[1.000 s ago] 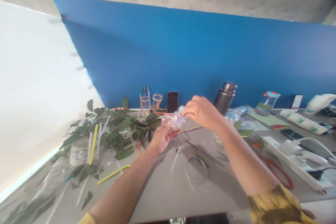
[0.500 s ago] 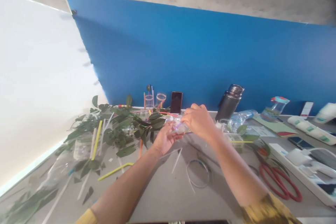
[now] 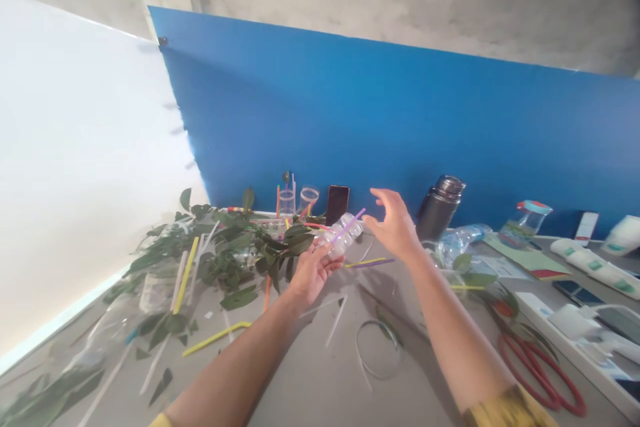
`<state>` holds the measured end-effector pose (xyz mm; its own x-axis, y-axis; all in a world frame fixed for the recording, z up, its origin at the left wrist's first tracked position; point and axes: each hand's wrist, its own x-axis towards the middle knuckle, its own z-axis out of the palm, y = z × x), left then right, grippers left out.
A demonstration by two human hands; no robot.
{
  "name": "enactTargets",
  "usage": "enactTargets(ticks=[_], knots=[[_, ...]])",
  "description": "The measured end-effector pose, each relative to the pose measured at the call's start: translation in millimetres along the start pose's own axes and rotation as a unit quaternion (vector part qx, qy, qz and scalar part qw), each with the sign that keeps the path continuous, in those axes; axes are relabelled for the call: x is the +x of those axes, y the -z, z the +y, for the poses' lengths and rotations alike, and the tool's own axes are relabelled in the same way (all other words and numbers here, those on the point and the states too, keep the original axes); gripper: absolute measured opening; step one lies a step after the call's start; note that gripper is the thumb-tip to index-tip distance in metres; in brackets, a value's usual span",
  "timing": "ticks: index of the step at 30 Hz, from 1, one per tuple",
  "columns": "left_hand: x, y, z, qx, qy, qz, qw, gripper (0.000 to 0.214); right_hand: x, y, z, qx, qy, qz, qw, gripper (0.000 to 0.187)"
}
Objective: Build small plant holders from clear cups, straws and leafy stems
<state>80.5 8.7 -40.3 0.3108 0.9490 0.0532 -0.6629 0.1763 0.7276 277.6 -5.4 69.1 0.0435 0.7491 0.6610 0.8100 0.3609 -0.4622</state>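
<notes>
My left hand (image 3: 316, 273) is closed around a small clear plastic bottle (image 3: 345, 229), tilted with its far end up to the right. A purple straw (image 3: 356, 219) lies along the bottle, its tip sticking out past the upper end; whether it is inside or against the side I cannot tell. To the right of the bottle, my right hand (image 3: 395, 225) is raised with thumb and fingers apart, holding nothing. Below the hands, a yellow straw and a purple straw (image 3: 377, 263) lie on the grey table (image 3: 320, 373).
Leafy cuttings (image 3: 235, 247) and straws crowd the left side. Behind stand two clear cups (image 3: 309, 199), a phone (image 3: 337, 204) and a dark flask (image 3: 441, 207). A wire loop (image 3: 377, 348) lies in front. Red-handled scissors (image 3: 543, 370) and a power strip (image 3: 575, 347) are at right.
My right hand has let go of the purple straw at the bottle and moved right, its fingers spreading. My left hand still holds the bottle, now more fully visible. The view has tilted up slightly.
</notes>
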Motion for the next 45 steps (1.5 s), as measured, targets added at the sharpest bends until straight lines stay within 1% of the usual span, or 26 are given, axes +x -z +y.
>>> enactTargets(ticks=[1,2,3,4,5,6,9,12,14,17,20,24,26,30,31,32,36,40,42,45], knots=[[0,-0.5,0,0.000,-0.003,0.003,1.000,0.046,1,-1,4,0.049,-0.036,-0.042,0.997,0.054],[0,-1.2,-1,0.001,-0.005,0.005,1.000,0.049,2,-2,7,0.095,-0.067,-0.103,0.988,0.048],[0,-1.9,-1,0.002,-0.007,0.005,1.000,0.053,2,-4,10,0.132,-0.090,-0.168,0.973,0.044],[-1,-2.7,-2,0.005,-0.009,0.005,1.000,0.056,1,-7,11,0.155,-0.106,-0.219,0.957,0.043],[-1,-3.5,-2,0.008,-0.012,0.004,1.000,0.058,-1,-10,11,0.165,-0.116,-0.246,0.948,0.044],[-1,-4.2,-2,0.011,-0.015,0.003,1.000,0.061,-2,-13,10,0.165,-0.123,-0.249,0.946,0.045],[-2,-6.0,-1,0.023,-0.032,0.001,0.999,0.067,-5,-24,6,0.172,-0.131,-0.203,0.955,0.044],[-1,-6.8,-1,0.044,-0.053,-0.002,0.998,0.069,-6,-31,4,0.213,-0.144,-0.186,0.948,0.039],[-2,-6.8,-1,0.059,-0.061,-0.004,0.996,0.068,-5,-34,4,0.223,-0.156,-0.181,0.945,0.037],[-3,-6.6,-1,0.064,-0.059,-0.009,0.996,0.066,-5,-35,8,0.236,-0.148,-0.186,0.942,0.036],[-4,-6.2,0,0.051,-0.048,-0.027,0.997,0.065,-4,-34,11,0.250,-0.131,-0.178,0.943,0.035],[-3,-5.9,2,0.045,-0.037,-0.040,0.998,0.068,-3,-31,9,0.253,-0.134,-0.167,0.943,0.035],[-3,-6.2,2,0.045,-0.042,-0.040,0.997,0.073,-3,-31,6,0.262,-0.136,-0.158,0.942,0.036],[-3,-7.4,3,0.049,-0.055,-0.026,0.997,0.094,-6,-36,5,0.298,-0.127,-0.157,0.933,0.037],[-3,-7.6,4,0.059,-0.058,-0.021,0.996,0.097,-6,-38,6,0.302,-0.122,-0.160,0.932,0.038],[-3,-7.7,4,0.073,-0.060,-0.016,0.995,0.096,-7,-40,7,0.302,-0.117,-0.161,0.932,0.038],[-1,-7.3,5,0.106,-0.070,0.006,0.992,0.079,-8,-44,12,0.293,-0.096,-0.170,0.936,0.037],[1,-5.2,5,0.111,-0.092,0.033,0.989,0.077,-9,-46,10,0.323,-0.102,-0.191,0.921,0.038],[2,-4.1,3,0.129,-0.102,0.042,0.986,0.077,-10,-48,8,0.334,-0.114,-0.182,0.918,0.037],[3,-3.3,2,0.139,-0.107,0.047,0.983,0.079,-12,-52,7,0.320,-0.120,-0.153,0.927,0.035]])
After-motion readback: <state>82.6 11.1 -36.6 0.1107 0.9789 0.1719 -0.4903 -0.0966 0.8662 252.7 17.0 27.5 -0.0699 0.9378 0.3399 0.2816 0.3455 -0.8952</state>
